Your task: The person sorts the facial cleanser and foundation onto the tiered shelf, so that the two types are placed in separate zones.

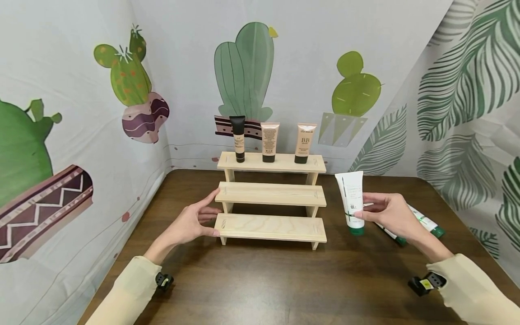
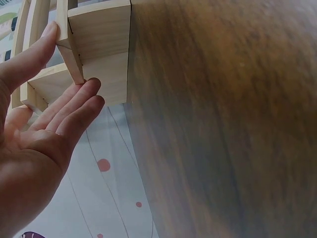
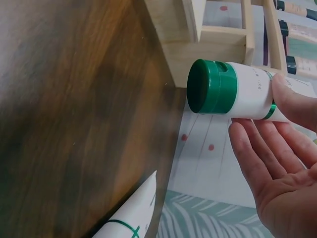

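Note:
A three-step wooden stand stands on the table. My left hand is at its left end, thumb at the bottom step and fingers by the middle one; in the left wrist view the fingers of this hand are nearly straight against the wood. To the right of the stand, my right hand pinches a white squeeze tube between thumb and fingers. The tube is nearly upright with its green cap down. Behind that hand, other white tubes with green caps lie on the table, partly hidden.
On the top step stand a black-capped foundation tube, a beige tube showing its printed text, and a BB cream tube. A cactus-print cloth hangs behind the brown table.

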Tool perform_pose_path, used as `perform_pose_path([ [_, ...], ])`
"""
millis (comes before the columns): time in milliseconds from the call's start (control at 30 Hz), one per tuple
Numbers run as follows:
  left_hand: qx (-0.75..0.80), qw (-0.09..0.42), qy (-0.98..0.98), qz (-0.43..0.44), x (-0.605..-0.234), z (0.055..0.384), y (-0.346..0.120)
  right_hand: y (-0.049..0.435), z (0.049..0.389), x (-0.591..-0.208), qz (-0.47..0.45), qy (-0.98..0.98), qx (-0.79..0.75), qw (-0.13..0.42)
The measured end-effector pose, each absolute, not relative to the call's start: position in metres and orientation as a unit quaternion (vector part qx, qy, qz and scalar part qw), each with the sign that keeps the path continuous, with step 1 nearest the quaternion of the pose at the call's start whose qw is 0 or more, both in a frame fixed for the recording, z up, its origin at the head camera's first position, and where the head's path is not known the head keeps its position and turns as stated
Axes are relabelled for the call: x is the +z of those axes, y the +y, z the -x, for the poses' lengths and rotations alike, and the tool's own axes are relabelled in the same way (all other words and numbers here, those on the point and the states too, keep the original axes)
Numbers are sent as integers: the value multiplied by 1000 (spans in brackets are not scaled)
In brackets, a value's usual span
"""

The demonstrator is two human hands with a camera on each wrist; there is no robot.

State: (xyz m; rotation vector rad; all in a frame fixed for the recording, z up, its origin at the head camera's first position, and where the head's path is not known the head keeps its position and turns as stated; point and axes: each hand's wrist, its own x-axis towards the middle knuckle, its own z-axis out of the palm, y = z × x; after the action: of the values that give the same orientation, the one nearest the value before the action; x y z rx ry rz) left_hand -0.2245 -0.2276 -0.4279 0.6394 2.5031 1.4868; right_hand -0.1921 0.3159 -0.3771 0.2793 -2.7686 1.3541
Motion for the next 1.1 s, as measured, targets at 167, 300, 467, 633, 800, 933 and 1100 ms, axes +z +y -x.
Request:
perform_pose_path([
  [167, 499, 80, 836, -215, -429, 225, -228, 306, 189, -373, -102, -883, 457, 40],
  [300, 499, 80, 836, -214, -429, 224, -228, 297, 188, -369, -108, -873, 473, 54],
  [467, 500, 82, 837, -210, -428, 224, -229, 284, 186, -365, -113, -862, 490, 61],
  [633, 500, 82, 837, -207, -428, 224, -229, 270, 186, -360, -123, -854, 502, 64],
  [800, 501, 82, 836, -211, -428, 224, -230, 255, 187, -353, -129, -849, 508, 70],
  [933, 499, 80, 835, -215, -428, 224, -229, 242, 189, -348, -130, -844, 515, 74],
  [1100, 499, 83, 837, -210, -429, 225, -228, 225, 194, -346, -138, -827, 538, 82],
])
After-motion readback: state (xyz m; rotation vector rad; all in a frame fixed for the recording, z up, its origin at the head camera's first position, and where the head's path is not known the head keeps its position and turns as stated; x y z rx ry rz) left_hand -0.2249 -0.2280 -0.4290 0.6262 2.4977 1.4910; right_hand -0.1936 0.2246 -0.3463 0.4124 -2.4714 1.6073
